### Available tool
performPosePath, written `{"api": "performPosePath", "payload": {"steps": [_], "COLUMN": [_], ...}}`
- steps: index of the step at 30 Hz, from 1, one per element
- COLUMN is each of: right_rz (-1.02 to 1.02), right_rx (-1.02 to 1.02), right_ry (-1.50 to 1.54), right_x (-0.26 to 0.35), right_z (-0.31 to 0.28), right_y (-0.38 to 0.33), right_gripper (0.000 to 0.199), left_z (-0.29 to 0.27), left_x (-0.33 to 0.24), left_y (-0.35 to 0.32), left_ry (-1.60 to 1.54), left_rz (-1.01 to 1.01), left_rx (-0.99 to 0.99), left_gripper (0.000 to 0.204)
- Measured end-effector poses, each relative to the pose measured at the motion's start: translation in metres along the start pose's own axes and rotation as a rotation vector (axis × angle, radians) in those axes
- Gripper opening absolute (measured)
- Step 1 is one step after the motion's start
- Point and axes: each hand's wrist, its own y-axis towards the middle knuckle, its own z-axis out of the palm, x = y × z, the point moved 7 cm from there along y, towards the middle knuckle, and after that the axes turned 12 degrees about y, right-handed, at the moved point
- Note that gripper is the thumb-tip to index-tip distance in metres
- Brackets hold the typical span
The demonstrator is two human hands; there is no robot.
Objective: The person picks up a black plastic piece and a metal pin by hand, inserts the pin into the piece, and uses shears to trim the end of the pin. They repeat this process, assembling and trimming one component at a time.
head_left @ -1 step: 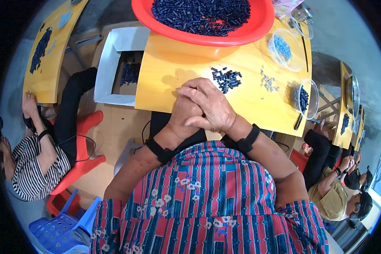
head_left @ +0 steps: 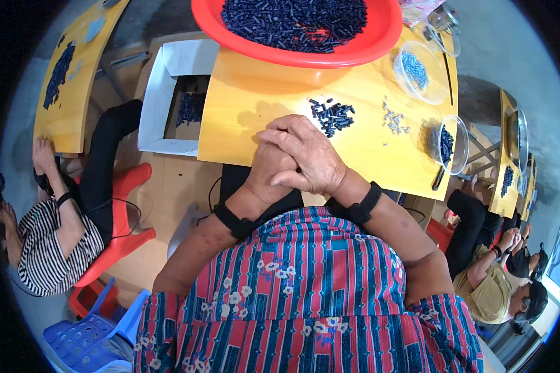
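My hands are clasped together at the near edge of a yellow table (head_left: 230, 127). My right hand (head_left: 314, 152) lies on top, its fingers wrapped over the back of my left hand (head_left: 269, 171). The left fingers are hidden beneath it. Just beyond my right hand is a small heap of short black cylindrical pieces (head_left: 333, 118). Farther right lies a scatter of small silvery pieces (head_left: 394, 119).
A red basin (head_left: 305, 59) of dark pieces stands at the far side. To the right are a clear tub of bluish bits (head_left: 415, 69) and a clear tub of black pieces (head_left: 447, 146). An open white box (head_left: 152, 118) adjoins the table's left. People sit at both sides.
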Motion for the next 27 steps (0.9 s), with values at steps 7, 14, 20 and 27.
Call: {"api": "performPosePath", "payload": {"steps": [7,14,20,27], "right_rz": [-0.003,0.226,0.563,0.608], "right_rx": [-0.063,-0.492,-0.528,-0.522], "right_ry": [0.054,0.332,0.537,0.661], "right_x": [-0.004,-0.023,-0.043,-0.048], "right_z": [-0.005,-0.057,-0.058,-0.049], "right_y": [0.003,-0.014,-0.058,-0.06], "right_gripper": [0.066,0.024,0.017,0.016], "left_z": [-0.011,-0.014,-0.008,-0.003], "left_x": [-0.001,0.003,0.022,0.035], "left_y": [0.013,0.025,0.028,0.03], "left_ry": [-0.173,-0.006,-0.175,-0.246], "left_rz": [-0.035,-0.092,-0.23,-0.347], "left_rx": [0.031,0.053,0.049,0.041], "left_gripper": [0.024,0.011,0.008,0.013]}}
